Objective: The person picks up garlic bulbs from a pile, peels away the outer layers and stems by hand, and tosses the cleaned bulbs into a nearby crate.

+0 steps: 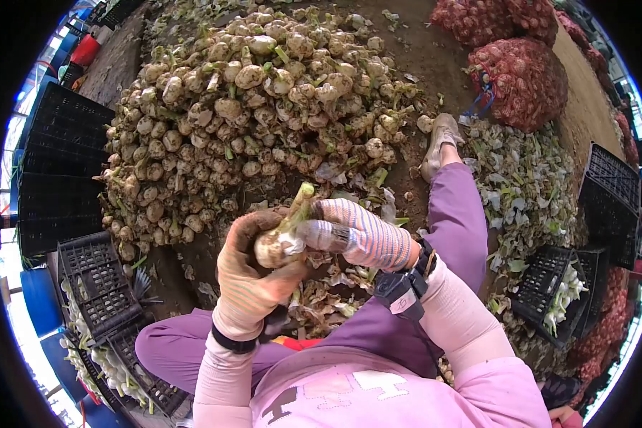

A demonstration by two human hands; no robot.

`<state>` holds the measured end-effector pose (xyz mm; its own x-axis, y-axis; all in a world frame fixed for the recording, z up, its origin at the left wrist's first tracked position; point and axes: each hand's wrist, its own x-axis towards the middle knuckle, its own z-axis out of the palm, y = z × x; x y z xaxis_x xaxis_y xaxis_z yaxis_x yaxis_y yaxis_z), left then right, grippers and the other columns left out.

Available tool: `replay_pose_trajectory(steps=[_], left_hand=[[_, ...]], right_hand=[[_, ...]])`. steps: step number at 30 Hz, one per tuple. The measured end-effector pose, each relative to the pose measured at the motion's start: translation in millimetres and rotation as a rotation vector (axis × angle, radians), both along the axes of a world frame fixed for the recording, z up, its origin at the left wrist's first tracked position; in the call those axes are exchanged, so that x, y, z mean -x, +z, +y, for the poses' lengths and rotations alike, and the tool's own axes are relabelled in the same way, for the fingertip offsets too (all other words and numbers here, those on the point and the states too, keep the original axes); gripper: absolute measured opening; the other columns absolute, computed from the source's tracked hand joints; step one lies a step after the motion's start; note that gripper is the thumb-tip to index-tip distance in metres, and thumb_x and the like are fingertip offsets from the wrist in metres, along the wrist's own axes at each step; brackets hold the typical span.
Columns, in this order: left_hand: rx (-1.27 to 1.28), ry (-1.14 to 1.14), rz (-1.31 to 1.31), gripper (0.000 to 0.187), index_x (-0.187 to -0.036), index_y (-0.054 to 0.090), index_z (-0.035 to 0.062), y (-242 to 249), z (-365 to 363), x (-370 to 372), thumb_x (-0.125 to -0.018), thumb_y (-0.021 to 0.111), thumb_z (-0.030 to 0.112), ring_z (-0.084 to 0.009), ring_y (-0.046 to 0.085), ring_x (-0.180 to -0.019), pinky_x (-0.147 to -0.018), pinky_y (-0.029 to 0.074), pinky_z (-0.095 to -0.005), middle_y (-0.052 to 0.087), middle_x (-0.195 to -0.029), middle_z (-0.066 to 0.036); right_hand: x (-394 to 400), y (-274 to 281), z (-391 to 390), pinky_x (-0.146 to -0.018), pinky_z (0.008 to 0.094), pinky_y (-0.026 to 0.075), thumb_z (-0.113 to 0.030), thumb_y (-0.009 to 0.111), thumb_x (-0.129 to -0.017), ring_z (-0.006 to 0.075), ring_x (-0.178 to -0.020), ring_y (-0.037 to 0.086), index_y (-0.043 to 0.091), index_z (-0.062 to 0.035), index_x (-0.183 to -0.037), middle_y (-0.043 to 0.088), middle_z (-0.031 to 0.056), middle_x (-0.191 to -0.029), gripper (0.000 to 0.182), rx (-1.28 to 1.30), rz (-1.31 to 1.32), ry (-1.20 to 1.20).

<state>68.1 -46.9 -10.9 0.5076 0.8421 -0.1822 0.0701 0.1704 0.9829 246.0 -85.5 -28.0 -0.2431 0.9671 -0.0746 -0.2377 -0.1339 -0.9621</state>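
Observation:
A pale round bulb (269, 249) with a short green stem is held between my hands, the stem pointing up and to the right. My left hand (253, 267), in a striped glove with dirty fingertips, is wrapped round the bulb from the left and below. From the right, my right hand (349, 232), also in a striped glove, pinches at the base of the stem, where white skin shows. Beyond my hands lies a large heap of soil-stained bulbs (228, 108). Loose dry peelings (324, 307) lie on the ground just below my hands.
Black crates (98, 282) stand at the left, some holding white trimmed bulbs. Red net sacks (518, 84) are at the upper right. More black crates (546, 284) are at the right, by scattered leaf scraps (524, 185). Part of another person (565, 416) shows at the lower right.

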Motion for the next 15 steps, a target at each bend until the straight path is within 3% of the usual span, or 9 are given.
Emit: replay_pose_trajectory(steps=[3,4,7,8,10,11,13,14,15], left_hand=[[0.226,0.054,-0.392,0.051,-0.112,0.048,0.0004,-6.4,-5.2,-1.6,-0.070,0.074,0.015,-0.0153,0.056,-0.093,-0.080,0.046,-0.0267,0.056,-0.104,-0.007],[0.057,0.115,-0.211,0.051,-0.114,0.047,0.0002,-15.4,-7.1,-2.4,-0.073,0.071,0.020,-0.0155,0.055,-0.093,-0.082,0.045,-0.0259,0.053,-0.108,-0.008],[-1.017,0.023,0.316,0.059,-0.123,0.042,0.0042,-23.5,5.2,-2.9,-0.074,0.071,0.018,-0.0163,0.054,-0.092,-0.081,0.045,-0.0254,0.047,-0.109,-0.008],[-1.018,0.023,0.313,0.059,-0.123,0.042,0.0042,-19.8,1.0,-8.9,-0.074,0.071,0.018,-0.0163,0.054,-0.092,-0.081,0.045,-0.0254,0.047,-0.109,-0.008],[-0.068,0.244,-0.224,0.053,-0.129,0.038,0.0084,-14.9,-13.4,-24.0,-0.080,0.059,0.007,-0.0185,0.053,-0.095,-0.076,0.050,-0.0276,0.047,-0.110,-0.009],[0.255,0.179,-0.424,0.054,-0.131,0.037,0.0117,-14.5,-6.3,-14.2,-0.082,0.059,0.010,-0.0216,0.053,-0.100,-0.079,0.051,-0.0281,0.045,-0.118,-0.011],[0.394,-0.046,-0.799,0.056,-0.132,0.036,0.0130,-21.9,2.5,-8.4,-0.083,0.060,0.026,-0.0238,0.053,-0.104,-0.083,0.050,-0.0312,0.043,-0.127,-0.014],[0.372,0.027,-0.632,0.064,-0.130,0.038,0.0079,-25.1,7.3,-10.1,-0.081,0.059,0.043,-0.0248,0.053,-0.107,-0.087,0.048,-0.0345,0.043,-0.130,-0.015],[0.555,-0.222,-0.621,0.072,-0.126,0.041,0.0019,-29.6,19.8,0.0,-0.081,0.052,0.056,-0.0240,0.054,-0.106,-0.089,0.046,-0.0368,0.051,-0.121,-0.014]], right_hand=[[2.2,-5.5,1.1,-0.077,0.0290,0.045,-0.018,0.053,-0.089,0.0105,-0.084,0.054,0.059,-0.0011,-0.104,0.063,0.0040,-0.093,0.024,0.002,0.046,0.044],[8.9,-10.5,2.8,-0.077,0.0270,0.044,-0.017,0.054,-0.088,0.0097,-0.084,0.054,0.058,-0.0003,-0.104,0.062,0.0033,-0.094,0.024,-0.042,-0.011,-0.095],[20.9,-19.5,5.4,-0.076,0.0281,0.046,-0.010,0.051,-0.085,0.0105,-0.082,0.055,0.058,-0.0008,-0.103,0.062,0.0031,-0.089,0.022,-0.032,-0.070,-0.298],[24.0,-18.1,3.9,-0.077,0.0273,0.045,-0.009,0.051,-0.085,0.0103,-0.083,0.055,0.058,-0.0006,-0.103,0.062,0.0031,-0.090,0.022,0.053,0.141,-0.324],[25.0,-17.0,0.6,-0.079,0.0255,0.045,-0.008,0.050,-0.085,0.0096,-0.086,0.054,0.057,0.0007,-0.105,0.061,0.0027,-0.095,0.023,0.132,0.391,-0.352],[22.6,-16.7,0.6,-0.079,0.0255,0.045,-0.008,0.050,-0.085,0.0096,-0.086,0.054,0.057,0.0007,-0.105,0.061,0.0027,-0.095,0.023,0.133,0.391,-0.353],[15.5,-14.9,3.4,-0.080,0.0255,0.045,-0.009,0.050,-0.085,0.0088,-0.088,0.054,0.055,0.0012,-0.108,0.060,0.0030,-0.098,0.025,0.079,0.270,-0.211],[11.3,-16.2,2.8,-0.082,0.0255,0.044,-0.010,0.051,-0.085,0.0093,-0.090,0.054,0.055,0.0002,-0.109,0.060,0.0031,-0.100,0.027,0.056,0.308,-0.142],[7.7,-17.7,1.3,-0.084,0.0255,0.043,-0.011,0.053,-0.084,0.0097,-0.092,0.054,0.055,-0.0007,-0.110,0.060,0.0031,-0.102,0.029,0.035,0.346,-0.072]])
